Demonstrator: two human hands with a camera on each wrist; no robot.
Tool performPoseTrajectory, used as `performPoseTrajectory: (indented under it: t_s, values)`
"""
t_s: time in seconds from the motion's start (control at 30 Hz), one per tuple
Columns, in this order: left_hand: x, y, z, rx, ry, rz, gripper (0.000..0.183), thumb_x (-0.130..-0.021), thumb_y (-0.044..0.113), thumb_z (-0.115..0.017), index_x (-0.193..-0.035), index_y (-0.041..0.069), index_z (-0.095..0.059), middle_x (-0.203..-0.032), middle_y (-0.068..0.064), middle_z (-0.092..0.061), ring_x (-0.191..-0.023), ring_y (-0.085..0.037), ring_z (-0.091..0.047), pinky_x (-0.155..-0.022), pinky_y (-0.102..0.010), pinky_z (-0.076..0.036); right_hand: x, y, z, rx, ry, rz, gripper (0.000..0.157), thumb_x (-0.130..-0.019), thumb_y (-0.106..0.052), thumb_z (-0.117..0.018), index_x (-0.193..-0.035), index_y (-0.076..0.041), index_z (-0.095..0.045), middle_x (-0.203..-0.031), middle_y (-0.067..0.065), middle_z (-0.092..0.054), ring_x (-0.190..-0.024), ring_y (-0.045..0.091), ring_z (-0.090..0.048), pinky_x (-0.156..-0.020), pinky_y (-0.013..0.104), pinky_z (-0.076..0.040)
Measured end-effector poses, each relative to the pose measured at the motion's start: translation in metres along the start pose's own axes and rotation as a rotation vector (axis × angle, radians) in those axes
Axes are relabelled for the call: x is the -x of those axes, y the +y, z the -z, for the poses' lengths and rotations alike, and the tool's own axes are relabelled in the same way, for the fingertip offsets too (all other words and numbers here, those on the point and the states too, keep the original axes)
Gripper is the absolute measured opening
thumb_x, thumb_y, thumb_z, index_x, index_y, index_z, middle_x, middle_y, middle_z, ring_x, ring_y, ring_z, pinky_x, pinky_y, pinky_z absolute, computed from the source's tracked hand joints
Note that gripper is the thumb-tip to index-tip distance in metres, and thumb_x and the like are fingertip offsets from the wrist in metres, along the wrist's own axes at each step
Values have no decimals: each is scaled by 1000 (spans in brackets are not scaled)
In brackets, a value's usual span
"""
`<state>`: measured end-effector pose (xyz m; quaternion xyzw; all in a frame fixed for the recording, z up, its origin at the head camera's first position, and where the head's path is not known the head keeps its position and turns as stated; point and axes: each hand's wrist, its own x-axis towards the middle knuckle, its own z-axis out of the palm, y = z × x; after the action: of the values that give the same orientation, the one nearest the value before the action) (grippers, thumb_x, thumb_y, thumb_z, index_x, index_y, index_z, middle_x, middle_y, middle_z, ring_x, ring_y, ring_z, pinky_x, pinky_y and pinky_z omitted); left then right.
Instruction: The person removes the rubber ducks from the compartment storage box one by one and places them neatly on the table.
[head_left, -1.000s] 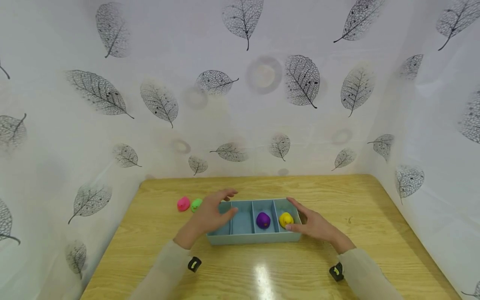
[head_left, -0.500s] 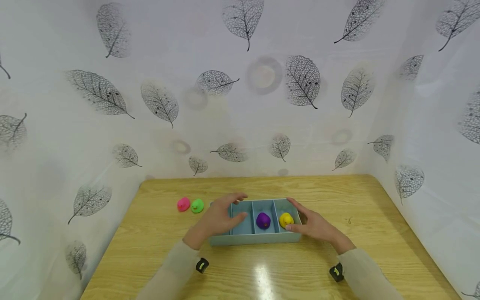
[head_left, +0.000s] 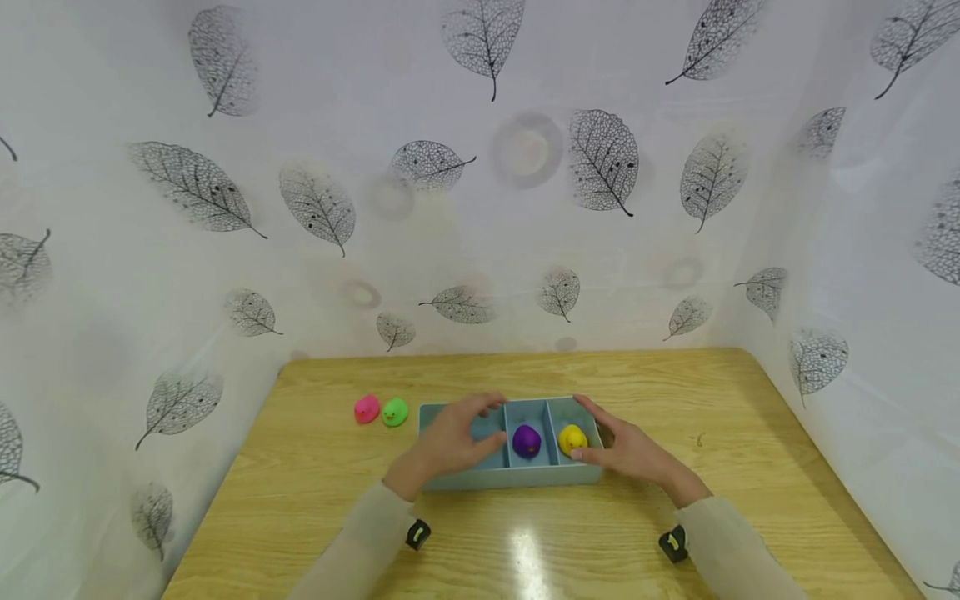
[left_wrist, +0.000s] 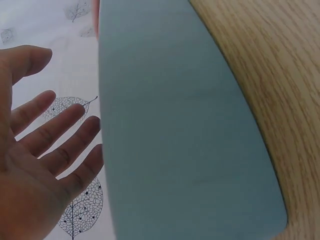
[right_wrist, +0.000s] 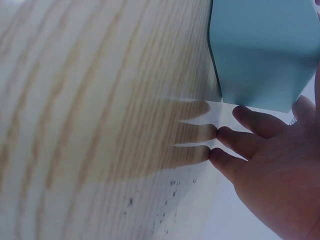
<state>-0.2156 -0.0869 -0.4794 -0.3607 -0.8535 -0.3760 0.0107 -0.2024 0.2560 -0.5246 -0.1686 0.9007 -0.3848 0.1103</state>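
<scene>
Purple duck [head_left: 527,442] sits in the box [head_left: 517,477], second compartment from the right (box's long axis runs left-to-right). I read it just right of the left hand [head_left: 454,437], the nearer one: thumb and fingers wide, gripping nothing. Right hand [head_left: 630,450], spread, lies at the right end.

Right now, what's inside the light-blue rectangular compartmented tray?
A round purple toy and a yellow toy duck, in adjacent compartments at the right end of the tray. The left hand partly covers the left-side compartments; anything beneath is hidden.
</scene>
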Motion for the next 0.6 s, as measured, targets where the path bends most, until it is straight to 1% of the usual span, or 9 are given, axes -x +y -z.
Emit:
performPoseTrajectory:
  t_s: [0.1,0.23,0.33,0.47,0.6]
  values:
    - [-1,1,-4,-17,-30,46,53,-98,25,-72,-146,6,-58,-142,-17,-67,-117,-36,-69,-98,-53,-58,0,0,0,7,2,2,96,-94,-54,-74,-170,-36,-18,-173,18,-26,-148,58,-37,-115,76,-34]
    - [-3,4,-7,-41,-61,113,56,-100,29,-71,-150,9,-56,-147,-10,-64,-120,-31,-68,-101,-49,-58,1,-2,0,17,2,0,97,-95,-53,-74,-170,-29,-19,-173,19,-27,-148,59,-37,-115,76,-34]
    - [-5,4,-10,-61,-79,128,57,-101,32,-70,-151,9,-55,-148,-9,-64,-121,-29,-68,-102,-46,-58,0,-2,1,25,1,-6,97,-95,-53,-74,-170,-27,-20,-172,20,-27,-148,59,-37,-114,77,-35]
    - [-7,3,-13,-82,-106,135,58,-102,36,-69,-151,11,-54,-146,-11,-65,-121,-28,-68,-99,-45,-59,0,-2,1,25,-1,-12,96,-95,-53,-74,-170,-27,-20,-173,20,-27,-148,59,-36,-115,77,-34]
    - [-10,3,-15,-92,-130,150,57,-102,37,-68,-152,12,-53,-146,-10,-65,-119,-27,-68,-97,-44,-59,0,-2,1,12,-2,-11,96,-95,-52,-74,-170,-27,-20,-173,19,-26,-149,58,-35,-115,76,-34]
